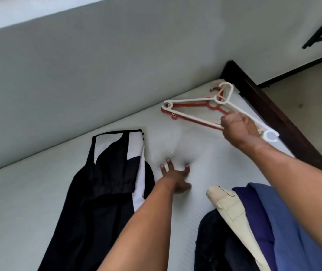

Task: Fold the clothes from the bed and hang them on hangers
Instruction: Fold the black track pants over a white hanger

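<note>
**Hanger lifted at bed corner**

Right hand [238,126] curled round the lower bar of a white hanger [190,100], holding it tilted just above the mattress [205,151]. Under it, a red hanger [190,105] lies flat near the far corner, by the wall [97,75]. Left hand [175,178] is flat, fingers spread and pressing into the mattress, denting it. Black dress [101,192] lies spread out just left of that hand, straps toward the wall. Pile of blue, beige and dark clothes [273,222] sits at near right, under the right forearm.
</note>
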A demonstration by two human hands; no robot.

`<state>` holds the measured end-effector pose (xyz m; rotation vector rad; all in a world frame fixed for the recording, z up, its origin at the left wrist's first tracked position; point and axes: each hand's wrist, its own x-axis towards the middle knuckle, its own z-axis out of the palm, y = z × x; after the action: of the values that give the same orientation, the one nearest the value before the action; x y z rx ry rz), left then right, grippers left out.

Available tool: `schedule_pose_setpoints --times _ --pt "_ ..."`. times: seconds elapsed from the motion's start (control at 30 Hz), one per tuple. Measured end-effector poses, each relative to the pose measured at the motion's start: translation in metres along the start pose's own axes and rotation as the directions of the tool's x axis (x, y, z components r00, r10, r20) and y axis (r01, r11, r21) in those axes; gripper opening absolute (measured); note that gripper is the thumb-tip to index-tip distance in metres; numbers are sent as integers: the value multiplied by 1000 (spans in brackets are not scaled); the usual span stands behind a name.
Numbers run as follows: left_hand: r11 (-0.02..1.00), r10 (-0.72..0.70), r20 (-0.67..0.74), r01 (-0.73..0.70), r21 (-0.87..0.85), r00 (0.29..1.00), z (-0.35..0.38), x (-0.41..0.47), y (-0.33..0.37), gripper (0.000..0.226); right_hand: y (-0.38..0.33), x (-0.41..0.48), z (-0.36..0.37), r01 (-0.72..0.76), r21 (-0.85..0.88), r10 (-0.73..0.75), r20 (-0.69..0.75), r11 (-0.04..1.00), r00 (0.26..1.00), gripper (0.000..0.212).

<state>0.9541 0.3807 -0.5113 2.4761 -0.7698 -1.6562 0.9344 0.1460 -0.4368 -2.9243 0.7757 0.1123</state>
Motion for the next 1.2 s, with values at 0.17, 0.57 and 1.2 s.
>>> schedule_pose_setpoints --times 0.17,0.57,1.2 --pt "977 25 -98 -45 -210 995 0 -12 -4 82 -35 -81 -17 190 -83 -193 -30 978 981 16" --pt "-23 -388 -387 -429 -903 836 92 -195 -128 20 -179 -275 -18 387 3 -386 77 922 919 23" --pt "-85 -511 136 107 -991 849 512 -468 -463 24 -405 -775 142 313 257 -404 526 914 749 8"
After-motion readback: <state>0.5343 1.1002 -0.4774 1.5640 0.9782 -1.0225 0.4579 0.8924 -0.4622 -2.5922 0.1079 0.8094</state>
